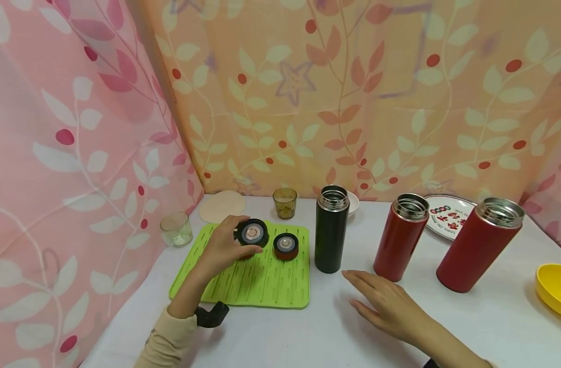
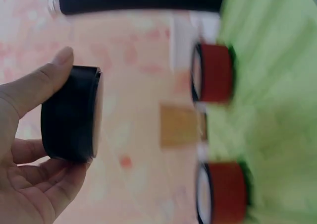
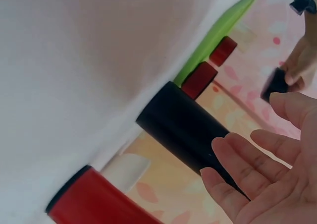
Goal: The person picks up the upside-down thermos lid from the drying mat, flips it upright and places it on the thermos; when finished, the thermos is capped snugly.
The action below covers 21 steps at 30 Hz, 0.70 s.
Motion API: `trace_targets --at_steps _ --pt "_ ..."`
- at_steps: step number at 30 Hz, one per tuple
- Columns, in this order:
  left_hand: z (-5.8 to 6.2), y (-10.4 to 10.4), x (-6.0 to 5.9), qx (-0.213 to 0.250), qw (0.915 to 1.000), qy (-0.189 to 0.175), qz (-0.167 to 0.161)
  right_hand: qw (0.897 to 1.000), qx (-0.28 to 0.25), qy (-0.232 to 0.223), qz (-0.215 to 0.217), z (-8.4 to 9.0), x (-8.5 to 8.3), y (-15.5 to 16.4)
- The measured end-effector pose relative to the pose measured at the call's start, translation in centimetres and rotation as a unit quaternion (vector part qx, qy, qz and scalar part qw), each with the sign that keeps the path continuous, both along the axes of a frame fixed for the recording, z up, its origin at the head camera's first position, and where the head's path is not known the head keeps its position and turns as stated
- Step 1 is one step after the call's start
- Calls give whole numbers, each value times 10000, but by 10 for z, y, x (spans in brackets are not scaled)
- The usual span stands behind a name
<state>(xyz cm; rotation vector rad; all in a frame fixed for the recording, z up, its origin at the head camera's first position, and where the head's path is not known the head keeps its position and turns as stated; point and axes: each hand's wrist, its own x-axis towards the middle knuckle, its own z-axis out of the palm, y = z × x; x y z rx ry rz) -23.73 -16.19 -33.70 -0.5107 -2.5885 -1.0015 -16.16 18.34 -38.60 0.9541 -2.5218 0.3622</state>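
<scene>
- The left hand [image 1: 225, 245] holds a black lid [image 1: 252, 233] with thumb and fingers curled around its rim, lifted a little above the green mat [image 1: 257, 278].
- In the left wrist view the thumb presses the top side of the black lid [image 2: 72, 114] and the other fingers support it from below.
- A red lid [image 1: 286, 246] lies on the green mat just at 3 o'clock of the black lid; the left wrist view shows a second red lid [image 2: 223, 193] on the mat also.
- The black flask [image 1: 331, 229] stands upright and open on the tabletop [image 1: 308, 332], at 3 o'clock of the mat and just beside it.
- The right hand [image 1: 385, 305] is spread flat with straight fingers, low over the tabletop at 5 o'clock of the black flask, holding nothing; I cannot tell if it touches the surface.
- Two red flasks [image 1: 399, 237] stand open at 3 o'clock of the black one.
- A yellow bowl [image 1: 558, 290] sits at the right edge.
</scene>
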Motion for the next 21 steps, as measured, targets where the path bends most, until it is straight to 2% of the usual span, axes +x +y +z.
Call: trace_targets --at_steps 6,11,16,21 --pt "11 36 14 302 9934 595 -932 9993 -338 -172 28 13 -1 -8" --pt "14 57 28 366 9832 1049 -1451 9963 -806 -270 90 26 -1 -18" --pt "16 72 38 187 9663 1707 -1915 9868 -1522 -286 473 38 -4 -25" --pt "17 86 41 -145 9445 2506 -2119 9707 -2117 -835 766 46 -9 -27"
